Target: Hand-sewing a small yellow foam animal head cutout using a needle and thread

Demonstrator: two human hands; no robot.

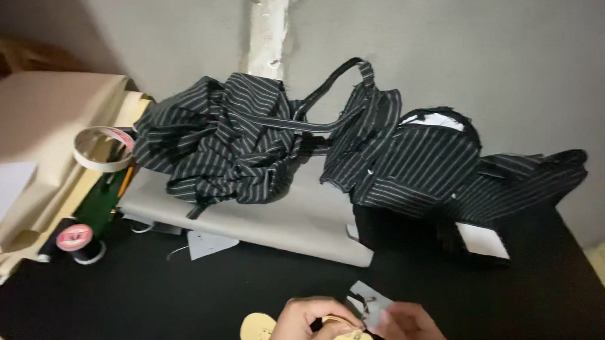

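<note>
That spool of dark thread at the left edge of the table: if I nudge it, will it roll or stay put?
The thread spool seems to stand on its flat end, so it probably slides rather than rolls. Small, it likely tips easily; once tipped, its round body could roll across the black tabletop.

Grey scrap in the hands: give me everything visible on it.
The grey scrap is a small, thin, flat piece, probably fabric or interfacing, roughly four-sided with uneven corners. A small dark mark or bit of thread sits near its lower left. It is held up above the black table, tilted, pinched between the left hand and right hand at its lower edge. A pale yellow piece lies just below the hands.
</note>
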